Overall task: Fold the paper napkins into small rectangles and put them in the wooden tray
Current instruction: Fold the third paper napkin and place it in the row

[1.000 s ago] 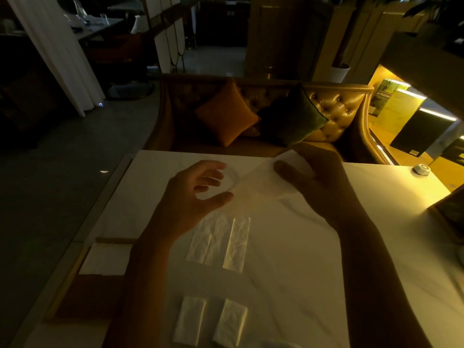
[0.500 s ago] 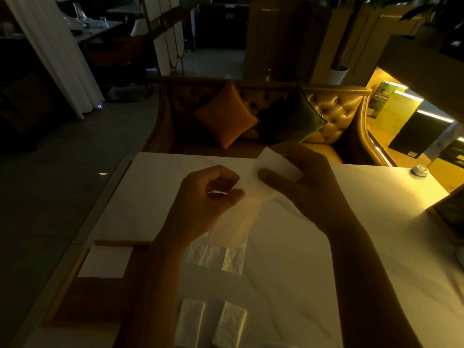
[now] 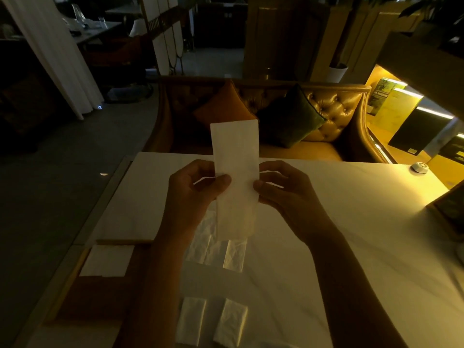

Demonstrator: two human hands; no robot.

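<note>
Both hands (image 3: 193, 197) (image 3: 283, 194) pinch the napkin strip (image 3: 236, 177) with their fingers, long axis upright, pointing away.

Loads of room right of the grip, cluttered below and down-left

The napkin strip (image 3: 236, 156) is pinched at both edges by the left hand (image 3: 190, 194) and right hand (image 3: 288, 194). Right of the grip, a wide stretch of bare table (image 3: 356, 227) is left open, out to a small round white puck (image 3: 419, 167) and a dark object (image 3: 452, 207) at the far edge. Directly under the grip a crinkled clear wrapper (image 3: 221, 252) is spread flat. Nearer than that, two folded napkins (image 3: 190, 320) (image 3: 231, 322) are laid side by side. Down-left, the wooden tray (image 3: 95, 297) is partly blocked by the left forearm (image 3: 155, 285), and its far corner is taken by a white napkin (image 3: 106, 261). Beyond the grip, the table is backed by a sofa (image 3: 336, 114).
</note>
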